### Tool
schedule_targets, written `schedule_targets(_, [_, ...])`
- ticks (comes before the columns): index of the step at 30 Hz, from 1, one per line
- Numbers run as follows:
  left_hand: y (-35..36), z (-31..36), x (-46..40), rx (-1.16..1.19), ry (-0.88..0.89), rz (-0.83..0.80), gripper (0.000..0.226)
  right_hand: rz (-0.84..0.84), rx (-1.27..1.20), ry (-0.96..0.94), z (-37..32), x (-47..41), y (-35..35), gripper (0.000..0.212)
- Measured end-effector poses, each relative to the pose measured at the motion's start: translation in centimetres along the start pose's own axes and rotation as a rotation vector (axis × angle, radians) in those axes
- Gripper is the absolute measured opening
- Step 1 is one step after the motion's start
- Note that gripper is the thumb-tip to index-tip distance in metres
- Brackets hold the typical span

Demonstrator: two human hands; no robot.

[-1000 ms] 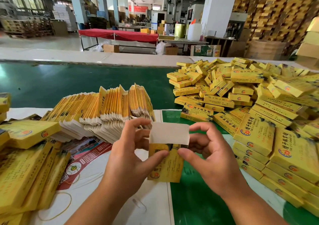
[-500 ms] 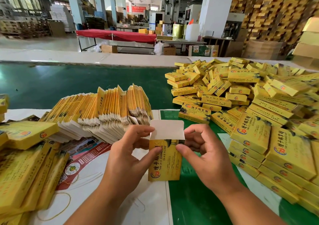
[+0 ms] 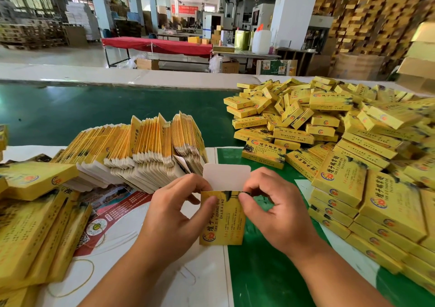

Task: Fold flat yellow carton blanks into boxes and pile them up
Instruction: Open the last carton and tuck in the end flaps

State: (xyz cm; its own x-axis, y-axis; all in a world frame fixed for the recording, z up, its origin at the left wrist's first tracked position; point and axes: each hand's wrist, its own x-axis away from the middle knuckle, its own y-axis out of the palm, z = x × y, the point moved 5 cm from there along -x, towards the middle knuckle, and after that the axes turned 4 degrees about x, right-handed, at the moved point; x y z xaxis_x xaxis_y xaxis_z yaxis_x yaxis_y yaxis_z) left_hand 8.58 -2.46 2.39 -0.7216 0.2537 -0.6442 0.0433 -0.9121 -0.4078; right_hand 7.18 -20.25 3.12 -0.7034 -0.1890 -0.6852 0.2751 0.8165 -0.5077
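Warehouse pillars and stacked cardboard fill the far background, and nearer me a green conveyor belt (image 3: 70, 111) runs across the bench. At ten o'clock from my hands leans the stack of flat carton blanks (image 3: 146, 151); from one to four o'clock sprawls the pile of folded boxes (image 3: 341, 146).

Between my hands stands the yellow carton (image 3: 222, 217), upright, its long axis running six to twelve o'clock, printed face toward me. Its white tuck flap (image 3: 226, 177) points straight up at twelve, not yet tucked, above the open mouth.

My left hand (image 3: 174, 219) grips the carton's left edge, thumb pressed on the front panel near the top corner, other fingers curled round behind. My right hand (image 3: 275, 212) pinches the right top corner, thumb in front, fingers bent at the mouth; whether they are pushing in a side flap I cannot tell, as the corner hides it.

Both hands sit level at the mouth, flap just above my fingertips. I judge the next move is bending that flap down and toward six o'clock into the mouth; either index finger is equally near, the right seeming freer.
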Motion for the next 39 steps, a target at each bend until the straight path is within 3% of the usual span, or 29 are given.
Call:
schedule_targets(2, [-0.1, -0.3, 0.2, 0.075, -0.035, 0.015, 0.007, 0.035, -0.08, 0.077, 0.4, 0.4, 0.0, 0.009])
schedule_targets(3, [-0.1, -0.5, 0.3, 0.139, -0.073, 0.019, 0.011, 0.052, -0.143, 0.134, 0.8, 0.7, 0.0, 0.023])
schedule_targets(5, [0.0, -0.9, 0.4, 0.268, -0.177, 0.02, 0.038, 0.053, -0.216, 0.225, 1.5, 1.1, 0.1, 0.05])
schedule_targets(7, [0.1, -1.4, 0.5, 0.351, -0.256, 0.002, 0.062, 0.018, -0.234, 0.26, 1.9, 1.1, 0.2, 0.06])
schedule_targets(9, [0.1, -1.4, 0.4, 0.359, -0.25, -0.027, 0.064, -0.015, -0.214, 0.235, 1.7, 0.9, 0.2, 0.048])
schedule_targets(11, [0.1, -1.2, 0.2, 0.31, -0.219, -0.05, 0.046, -0.033, -0.215, 0.233, 1.4, 0.8, 0.2, 0.036])
schedule_targets(14, [0.1, -1.1, 0.2, 0.288, -0.196, -0.055, 0.024, -0.052, -0.228, 0.235, 1.1, 0.8, 0.1, 0.027])
schedule_targets(20, [-0.1, -1.2, 0.1, 0.355, -0.207, -0.019, 0.006, -0.03, -0.191, 0.18, 0.7, 0.6, -0.2, 0.013])
schedule_targets(24, [-0.4, -0.8, 0.2, 0.383, -0.206, -0.004, 0.019, -0.009, -0.212, 0.159, -0.1, 0.6, -0.3, 0.018])
schedule_targets(35, [-0.2, -1.0, 0.1, 0.271, -0.222, -0.01, 0.017, 0.013, -0.096, 0.139, -0.2, 0.4, -0.4, 0.007])
schedule_targets(39, [0.3, -0.9, 0.4, 0.158, -0.225, 0.078, 0.019, 0.106, -0.012, 0.118, -0.5, 0.5, -0.3, 0.003])
